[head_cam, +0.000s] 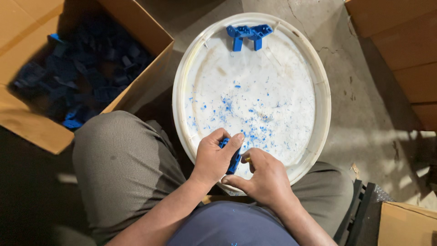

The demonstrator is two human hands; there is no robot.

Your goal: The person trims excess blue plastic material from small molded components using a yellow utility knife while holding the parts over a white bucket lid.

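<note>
Both hands meet over the near rim of a white tub (318, 91): the left hand (213, 157) pinches a blue plastic part (233, 160), and the right hand (264, 177) curls closed beside it, its grip hidden. Left stands a cardboard box (150, 82) of blue pieces; two more parts (249, 34) rest on the tub's far rim.

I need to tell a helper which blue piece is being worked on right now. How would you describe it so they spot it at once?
Start at the big white round tray on the floor between the person's knees. At its near rim, the left hand grips a small blue plastic part while the right hand works beside it. Unlike the two blue parts at the far rim, it is held, not lying loose.
</note>
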